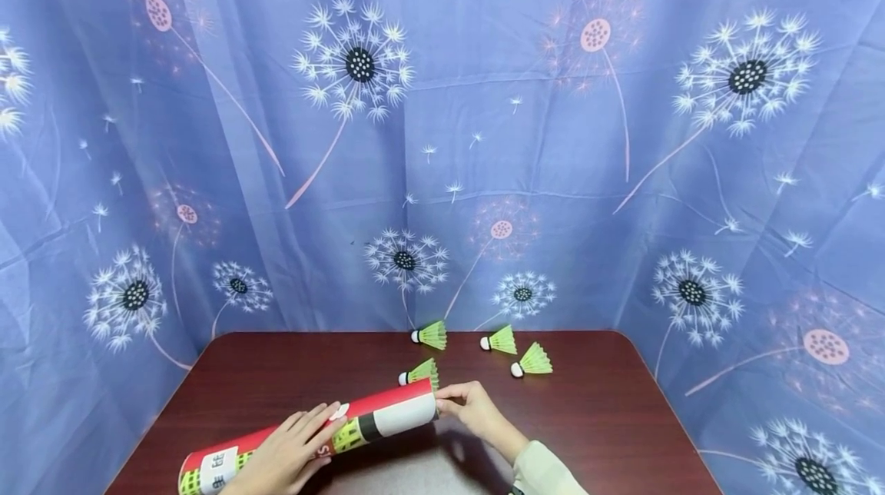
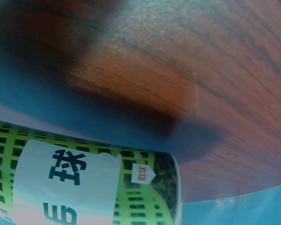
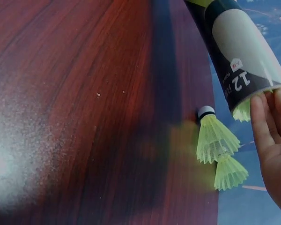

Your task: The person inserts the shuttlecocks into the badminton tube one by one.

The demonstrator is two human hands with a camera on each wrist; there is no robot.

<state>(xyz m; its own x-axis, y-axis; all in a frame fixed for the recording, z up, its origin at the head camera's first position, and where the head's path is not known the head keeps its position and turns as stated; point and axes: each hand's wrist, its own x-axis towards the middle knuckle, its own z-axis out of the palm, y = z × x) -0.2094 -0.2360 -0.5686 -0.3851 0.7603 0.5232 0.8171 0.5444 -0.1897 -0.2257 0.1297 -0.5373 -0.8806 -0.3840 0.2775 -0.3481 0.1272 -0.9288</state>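
A long cardboard shuttlecock tube [image 1: 397, 412], red, white and black with green patches, is held slantwise above the table, its right end higher. My left hand [image 1: 293, 445] grips it around the middle, fingers over the top and thumb at the near side. At the tube's open right end, my right hand [image 1: 477, 414] has its thumb and fingers at the mouth, pinching a shuttlecock [image 3: 242, 110] whose yellow-green skirt shows just inside. The fingertips are partly hidden by the rim. The left wrist view shows the tube's other end [image 2: 145, 187] but not the left hand.
Several yellow-green shuttlecocks lie on the dark red-brown table: one [image 1: 418, 373] just behind the tube, another [image 1: 430, 335] at the back edge, two more [image 1: 499, 340] to the right. A blue dandelion-print curtain [image 1: 449, 134] surrounds the table's back and sides.
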